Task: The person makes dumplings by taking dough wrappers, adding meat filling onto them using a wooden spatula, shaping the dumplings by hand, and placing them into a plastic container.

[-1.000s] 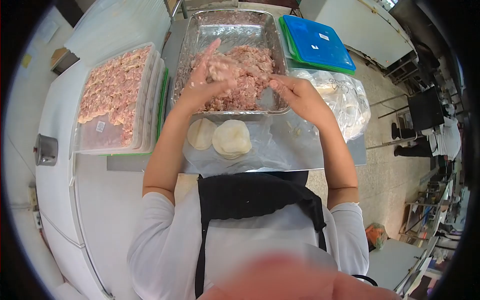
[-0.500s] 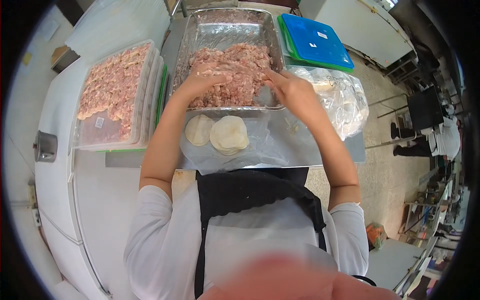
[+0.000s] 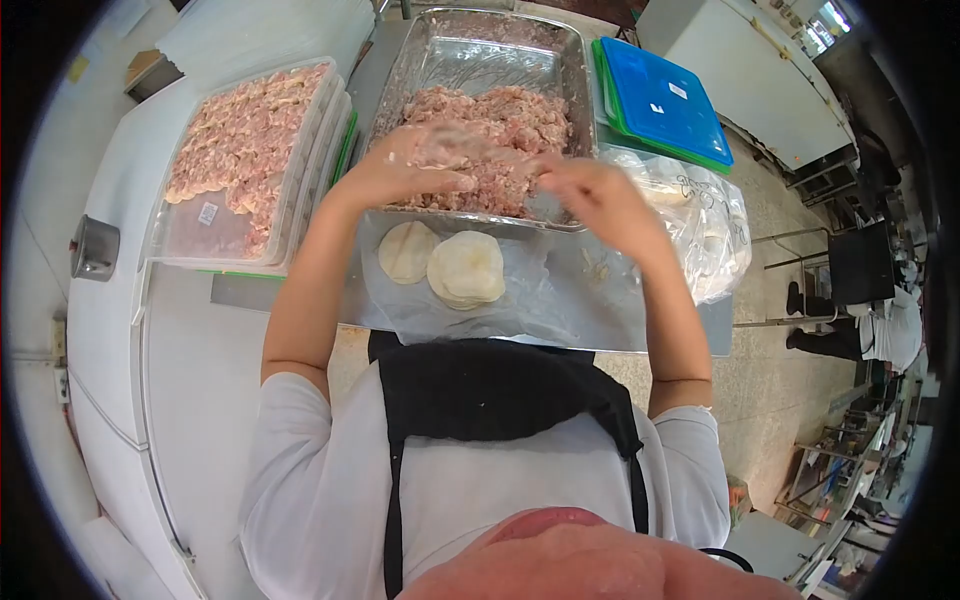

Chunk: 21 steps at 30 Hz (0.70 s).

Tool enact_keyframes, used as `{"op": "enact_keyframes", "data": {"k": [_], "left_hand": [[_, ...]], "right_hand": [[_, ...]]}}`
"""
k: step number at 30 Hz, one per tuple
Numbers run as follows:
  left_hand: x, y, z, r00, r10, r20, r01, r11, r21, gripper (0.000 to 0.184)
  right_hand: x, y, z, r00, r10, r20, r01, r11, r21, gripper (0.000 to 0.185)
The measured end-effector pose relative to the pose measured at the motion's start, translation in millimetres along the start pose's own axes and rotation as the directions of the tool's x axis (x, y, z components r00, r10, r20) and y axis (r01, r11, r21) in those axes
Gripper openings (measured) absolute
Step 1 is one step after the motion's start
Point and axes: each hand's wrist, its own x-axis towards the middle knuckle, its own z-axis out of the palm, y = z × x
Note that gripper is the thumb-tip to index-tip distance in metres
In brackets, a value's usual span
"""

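Note:
A deep metal tray (image 3: 480, 75) holds a mound of raw minced meat (image 3: 525, 110). Over the mound's near left side is my left hand (image 3: 400, 172), its fingers stretched out and the thumb apart. Pale smears cover its fingers, which are blurred; whether anything thin lies on them is unclear. At the tray's near right corner, my right hand (image 3: 598, 195) has its fingers curled together, their tips over the meat; anything between them is hidden. In front of the tray, round dough wrappers (image 3: 466, 268) lie stacked on a plastic sheet (image 3: 530, 295), with another wrapper (image 3: 407, 252) beside them.
Stacked clear containers of meat (image 3: 240, 150) stand at left near a metal pot (image 3: 95, 247). To the right are blue and green lids (image 3: 668, 100) and a plastic bag with pale contents (image 3: 700, 225). Another person (image 3: 885, 330) stands at far right.
The view has shifted, so the tray and wrappers sit slightly further right. My left hand's fingers have spread from the thumb; my right hand has moved slightly toward me, fingers still curled.

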Motion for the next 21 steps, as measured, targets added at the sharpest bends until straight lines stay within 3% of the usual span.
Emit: {"op": "enact_keyframes", "data": {"k": [1,3,4,5,6,7,8,10,12,13,15,17,18,19,20,21], "left_hand": [[1.9,1.8,-0.3,1.0,0.0,-0.002,0.0,1.0,-0.001,0.059],[3.4,6.3,-3.1,0.983,-0.143,0.118,0.15,0.987,-0.049,0.047],[2.0,0.3,-2.6,0.983,-0.145,0.113,0.152,0.987,-0.051,0.047],[0.7,-11.3,0.0,0.962,-0.27,0.021,0.271,0.957,-0.104,0.046],[0.2,-23.9,1.6,0.917,-0.393,-0.065,0.378,0.911,-0.166,0.045],[-0.2,-40.4,2.6,0.916,-0.394,-0.071,0.379,0.91,-0.169,0.045],[-1.1,-59.1,3.4,0.917,-0.384,-0.109,0.356,0.91,-0.213,0.046],[-1.3,-59.2,0.4,0.917,-0.372,-0.145,0.328,0.909,-0.258,0.046],[3.8,-54.6,-1.5,0.952,-0.291,-0.093,0.295,0.955,0.036,0.05],[5.0,-54.1,-1.9,0.953,-0.287,-0.1,0.291,0.956,0.034,0.05],[4.5,-54.0,-1.6,0.99,-0.117,-0.079,0.13,0.973,0.192,0.051],[3.0,-62.4,3.6,0.977,-0.192,-0.092,0.208,0.953,0.222,0.054],[1.9,-64.7,6.6,0.959,-0.261,-0.109,0.28,0.926,0.253,0.056],[-1.1,-62.5,9.0,0.96,-0.26,-0.105,0.278,0.927,0.252,0.056],[-4.6,-58.3,10.6,0.969,-0.187,-0.16,0.224,0.94,0.257,0.059],[-6.5,-53.6,9.2,0.97,-0.109,-0.219,0.167,0.948,0.27,0.062]], "right_hand": [[1.8,-0.3,8.9,0.992,-0.127,0.015,0.126,0.991,0.037,0.028],[12.6,1.3,7.8,0.993,-0.079,0.086,0.07,0.992,0.103,0.028],[19.8,-1.3,5.7,0.987,-0.04,0.157,0.014,0.986,0.163,0.029],[21.6,-7.6,2.3,0.986,-0.043,0.161,0.017,0.986,0.164,0.029],[22.9,-21.6,-4.2,0.997,-0.015,0.075,0.024,0.993,-0.119,0.029],[22.3,-31.7,-6.1,1.0,-0.012,-0.017,0.005,0.92,-0.391,0.029],[21.2,-37.3,6.6,0.977,-0.16,-0.142,0.112,0.947,-0.302,0.029],[20.0,-38.7,28.0,0.977,-0.173,-0.123,0.118,0.926,-0.359,0.03],[19.4,-42.7,28.0,0.977,-0.186,-0.104,0.127,0.898,-0.421,0.03],[21.1,-45.7,18.9,0.984,-0.145,-0.104,0.076,0.87,-0.486,0.031],[24.4,-49.4,18.9,0.989,-0.104,-0.106,0.03,0.837,-0.547,0.032],[22.0,-51.0,35.8,0.965,-0.25,-0.077,0.179,0.845,-0.503,0.033],[24.0,-40.5,39.8,0.966,-0.246,-0.075,0.176,0.846,-0.504,0.033],[31.6,-21.7,42.8,0.994,-0.102,-0.028,0.066,0.81,-0.582,0.032],[35.7,-5.2,43.8,0.999,0.043,0.005,-0.029,0.75,-0.661,0.031],[33.4,11.3,41.1,0.999,0.032,0.001,-0.023,0.748,-0.664,0.031]]}}
